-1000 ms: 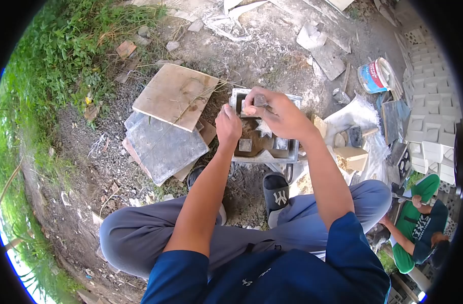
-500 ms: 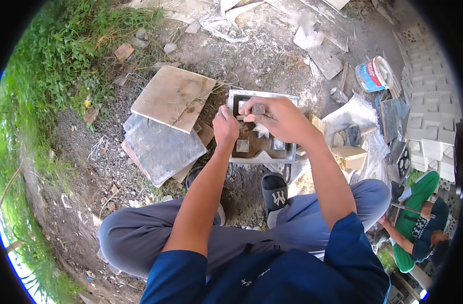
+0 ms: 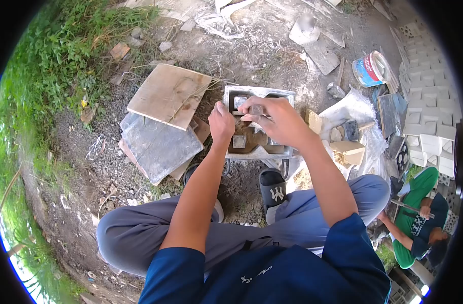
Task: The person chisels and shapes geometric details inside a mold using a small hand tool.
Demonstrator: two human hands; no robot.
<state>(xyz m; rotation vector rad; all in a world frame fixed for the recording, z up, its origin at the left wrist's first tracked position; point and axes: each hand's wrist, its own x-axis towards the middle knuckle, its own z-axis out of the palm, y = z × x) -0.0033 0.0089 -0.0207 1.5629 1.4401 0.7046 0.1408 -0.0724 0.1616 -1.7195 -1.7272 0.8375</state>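
A grey rectangular mould box (image 3: 260,91) with raised square blocks inside lies on the ground between my feet and beyond. My left hand (image 3: 221,123) is closed at the box's left edge; what its fingers hold, if anything, is too small to tell. Over the middle of the box, my right hand (image 3: 276,120) is closed round a small grey block-like piece (image 3: 255,109). Part of the box's inside is hidden under my right hand. One square block (image 3: 239,141) shows in the lower left of the box.
Flat boards (image 3: 166,96) are stacked at the left. To the right are a paint bucket (image 3: 371,70), a plastic sheet (image 3: 354,109) and a yellowish block (image 3: 349,152). A co-worker (image 3: 416,223) sits at the lower right, holding a long tool, near patterned blocks (image 3: 431,106).
The view has shifted slightly, so the box appears a little further left and higher. My right hand has lowered slightly over the box. The co-worker's hand and tool have moved.
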